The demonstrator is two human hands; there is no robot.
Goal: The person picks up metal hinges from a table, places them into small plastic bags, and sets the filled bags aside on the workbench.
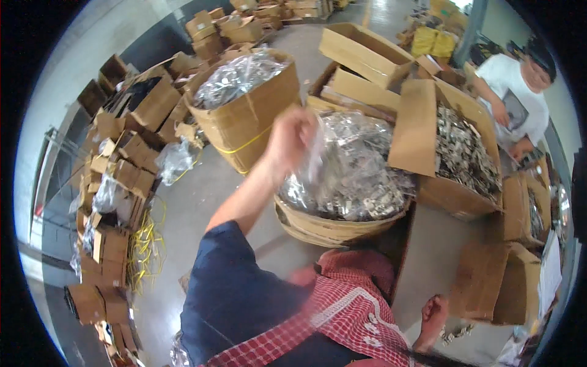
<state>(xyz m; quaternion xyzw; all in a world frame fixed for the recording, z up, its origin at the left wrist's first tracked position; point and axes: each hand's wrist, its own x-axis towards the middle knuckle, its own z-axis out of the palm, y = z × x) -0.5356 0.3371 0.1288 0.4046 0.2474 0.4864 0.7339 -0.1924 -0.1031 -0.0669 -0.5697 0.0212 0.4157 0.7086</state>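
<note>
My left hand (293, 137) is raised over a round cardboard drum, its fingers closed on a clear plastic bag (315, 156) that hangs blurred below it. Under the bag, the drum (342, 231) is heaped with clear bags of metal parts (361, 165). Low on the right, my right hand (434, 313) has its fingers curled in; whether anything is inside them is hidden. A few small metal parts (457, 333) lie beside it, near an open cardboard box (489, 284).
A large open carton (416, 125) of loose metal parts stands at right. Behind the drum is a taller drum (235, 131) of bagged pieces. Cardboard scraps (110, 257) and yellow straps (145, 251) line the left. Another person (513, 92) is at the far right.
</note>
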